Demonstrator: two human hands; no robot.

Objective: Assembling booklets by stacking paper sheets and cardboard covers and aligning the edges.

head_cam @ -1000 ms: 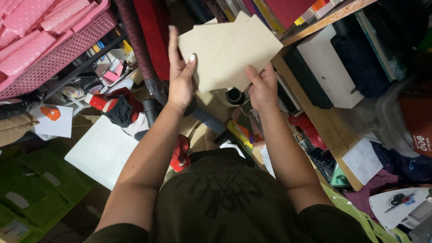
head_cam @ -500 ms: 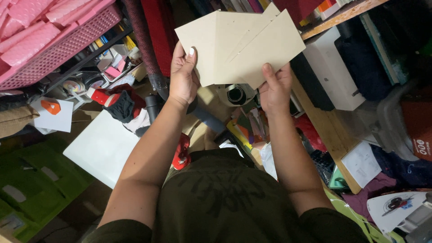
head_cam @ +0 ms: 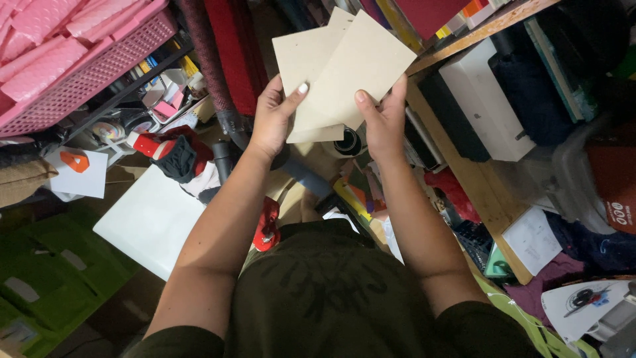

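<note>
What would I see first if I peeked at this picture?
First you'd spot the beige cardboard sheets, fanned out at the top middle, held between the left hand and the right hand. Next, the pink basket of pink bubble mailers glows at the top left, and a white board lies lower left.

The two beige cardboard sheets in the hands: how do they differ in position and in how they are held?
The front sheet is tilted, its corner pointing up right, and overlaps the back sheet, which stands straighter and shows mostly its left part. The right hand holds the front sheet at its lower edge; the left hand presses its thumb over both sheets where they overlap. Both are plain, beige, flat and of like shape.
</note>
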